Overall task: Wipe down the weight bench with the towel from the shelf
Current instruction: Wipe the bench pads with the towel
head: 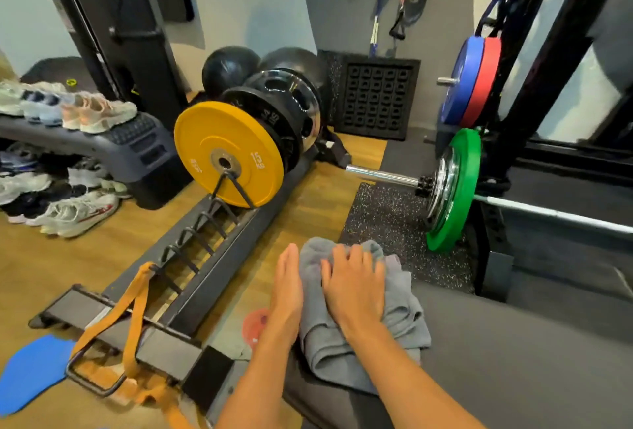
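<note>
Lying crumpled on the smooth grey table, a soft grey towel covers its far-left edge. The right hand presses flat on it, fingers spread. The left hand, fingers pressed together, touches its left side.

Two bare forearms reach into view from the bottom edge, and no sleeve shows on either one as far up as the picture goes. The left hand is long and slim, seen mostly edge-on, so its fingers read as one narrow shape tapering to the tips. The right hand shows its back, broad and flat, with four fingers and their knuckles plainly visible. No ring, watch, band or glove can be seen on either hand or wrist. The nails look short and plain, though the picture is too soft to tell more about them.
</note>
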Demonstrator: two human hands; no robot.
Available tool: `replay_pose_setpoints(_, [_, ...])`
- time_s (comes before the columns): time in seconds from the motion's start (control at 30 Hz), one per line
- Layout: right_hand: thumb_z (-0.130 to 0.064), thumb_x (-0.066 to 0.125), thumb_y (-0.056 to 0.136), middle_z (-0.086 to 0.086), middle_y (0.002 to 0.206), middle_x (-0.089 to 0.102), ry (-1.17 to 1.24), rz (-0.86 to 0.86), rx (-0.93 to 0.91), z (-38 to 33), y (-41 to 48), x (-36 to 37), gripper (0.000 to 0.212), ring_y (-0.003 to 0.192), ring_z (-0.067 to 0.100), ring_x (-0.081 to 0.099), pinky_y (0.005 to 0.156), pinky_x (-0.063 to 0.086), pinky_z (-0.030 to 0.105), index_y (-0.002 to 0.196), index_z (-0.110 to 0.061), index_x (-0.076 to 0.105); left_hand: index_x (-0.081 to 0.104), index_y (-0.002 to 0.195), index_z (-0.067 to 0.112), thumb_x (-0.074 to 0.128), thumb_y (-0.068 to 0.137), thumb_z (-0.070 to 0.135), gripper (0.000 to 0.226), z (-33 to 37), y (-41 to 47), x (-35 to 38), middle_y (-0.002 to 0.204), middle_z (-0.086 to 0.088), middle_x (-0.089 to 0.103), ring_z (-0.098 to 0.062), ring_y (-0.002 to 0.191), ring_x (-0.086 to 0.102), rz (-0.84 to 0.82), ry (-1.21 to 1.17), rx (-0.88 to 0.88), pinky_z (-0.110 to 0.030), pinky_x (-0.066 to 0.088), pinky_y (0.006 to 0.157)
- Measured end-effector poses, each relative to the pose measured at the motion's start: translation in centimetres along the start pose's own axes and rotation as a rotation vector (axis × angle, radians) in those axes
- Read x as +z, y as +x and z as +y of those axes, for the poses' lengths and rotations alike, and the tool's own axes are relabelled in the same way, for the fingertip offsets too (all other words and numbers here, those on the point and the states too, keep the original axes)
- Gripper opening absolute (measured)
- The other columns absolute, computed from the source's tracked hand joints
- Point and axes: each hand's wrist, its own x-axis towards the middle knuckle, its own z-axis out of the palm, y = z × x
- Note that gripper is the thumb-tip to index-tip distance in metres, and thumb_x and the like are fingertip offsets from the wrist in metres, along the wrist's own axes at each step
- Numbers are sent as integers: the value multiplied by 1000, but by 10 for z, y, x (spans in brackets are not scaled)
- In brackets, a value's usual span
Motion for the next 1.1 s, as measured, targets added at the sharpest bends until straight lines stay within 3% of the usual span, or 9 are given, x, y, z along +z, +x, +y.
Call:
replay_pose_setpoints(0.2, [-44, 38, 87, 7, 90, 62, 19, -73, -79, -13, -79, -34, 32, 86, 30, 58, 73, 46, 46, 90, -19, 57, 41, 142, 14, 47, 100, 29, 46, -1, -44, -17, 145, -7, 47, -24, 132, 44, -3, 489, 106, -28, 33, 100])
replay_pose_setpoints(0.3, [-45, 38, 88, 7, 91, 61, 86, -91, -63, -8, -89, -41, 34, 87, 29, 59, 74, 46, 45, 92, -19, 59, 34, 146, 13, 46, 100, 28, 50, 0, -67, -20, 148, -7, 44, -22, 134, 42, -16, 523, 149, -22, 30, 95])
replay_pose_setpoints(0.43, [-49, 47, 94, 2, 104, 60, 353, -165, 20, 1, -89, -44, 31, 101, 23, 55, 88, 39, 43, 103, -24, 63, 37, 145, 11, 53, 96, 34, 56, -5, -85, -24, 147, -9, 44, -23, 135, 40, 86, 488, 106, -35, 31, 109])
replay_pose_setpoints(0.6, [-41, 43, 96, -3, 99, 62, 574, -235, 133, -2, -81, -54, 26, 99, 20, 55, 93, 40, 45, 90, -26, 64, 59, 117, 12, 51, 91, 52, 49, -18, -108, -22, 124, -13, 48, -34, 119, 40, 294, 833, 51, -45, 35, 99])
replay_pose_setpoints(0.67, [-34, 46, 94, -5, 95, 63, 762, -264, 196, 7, -76, -68, 21, 96, 19, 57, 91, 44, 47, 88, -25, 64, 55, 117, 9, 54, 90, 49, 49, -13, -110, -22, 123, -15, 51, -35, 118, 45, 276, 789, 41, -47, 38, 100])
replay_pose_setpoints(0.73, [-34, 52, 92, -2, 109, 60, 687, -284, 237, 28, -72, -81, 19, 109, 22, 53, 95, 40, 41, 106, -26, 63, 52, 107, 10, 57, 89, 44, 39, -4, -108, -21, 115, -13, 58, -35, 111, 53, 248, 685, 63, -50, 42, 96])
replay_pose_setpoints(0.83, [-50, 55, 90, 5, 130, 49, 395, -351, 297, 59, -77, -91, 48, 121, 28, 44, 95, 37, 46, 129, -23, 50, 44, 102, 16, 54, 92, 40, 29, 8, -115, -14, 101, -4, 60, -33, 98, 59, 229, 600, 76, -51, 46, 90])
replay_pose_setpoints(0.9, [-52, 57, 90, 8, 133, 50, 473, -435, 326, 68, -80, -90, 59, 122, 31, 47, 95, 43, 45, 135, -16, 44, 43, 108, 16, 52, 93, 39, 29, 12, -121, -7, 92, 1, 57, -31, 95, 60, 233, 581, 75, -52, 46, 90])
replay_pose_setpoints(1.1, [-19, 61, 90, 7, 113, 65, 842, -329, 503, 113, -55, -120, 28, 100, 21, 59, 87, 48, 36, 118, -17, 61, 51, 106, 10, 58, 93, 31, 26, 41, -110, 23, 90, 5, 53, -18, 88, 53, 138, 450, 176, -30, 42, 66])
